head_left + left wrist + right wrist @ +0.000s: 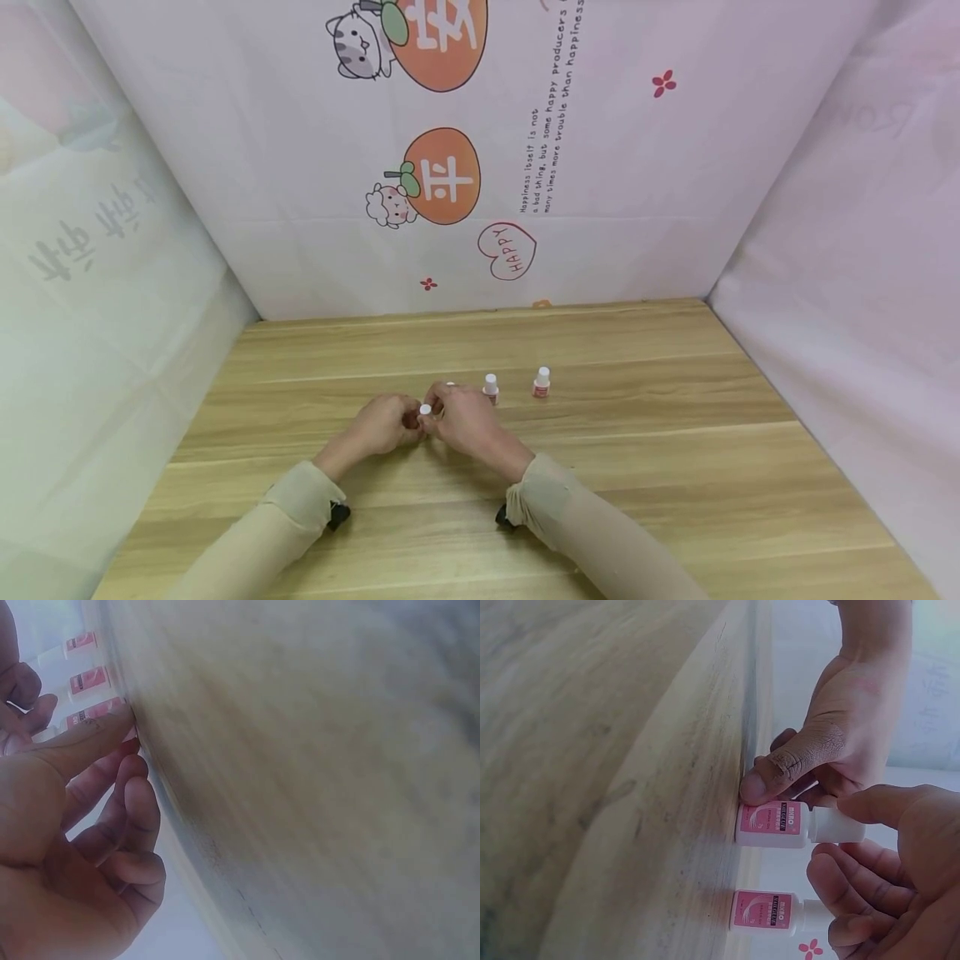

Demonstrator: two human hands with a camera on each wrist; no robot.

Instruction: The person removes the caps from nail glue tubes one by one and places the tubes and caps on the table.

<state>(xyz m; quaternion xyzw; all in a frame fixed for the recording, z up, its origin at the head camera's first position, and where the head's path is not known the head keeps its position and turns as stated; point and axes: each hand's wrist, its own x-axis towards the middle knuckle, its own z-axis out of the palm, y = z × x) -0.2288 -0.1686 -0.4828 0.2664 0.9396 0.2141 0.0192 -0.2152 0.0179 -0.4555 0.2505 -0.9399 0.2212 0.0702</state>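
Observation:
A small white nail glue bottle [772, 823] with a pink label stands upright on the wooden table, its white cap [425, 410] showing between both hands. My left hand [381, 422] pinches the bottle low on its body, thumb on the label side in the right wrist view. The thumb and fingers of my right hand [468, 421] grip the cap from the other side. Just behind, a second glue bottle [762, 912] stands, mostly covered by the right hand in the head view.
Two more glue bottles stand upright farther right, one bottle [491, 386] near the right hand and another bottle [542, 382] beyond it. A printed white cloth wall [600, 250] rises at the table's back edge. White cloth also hangs at both sides.

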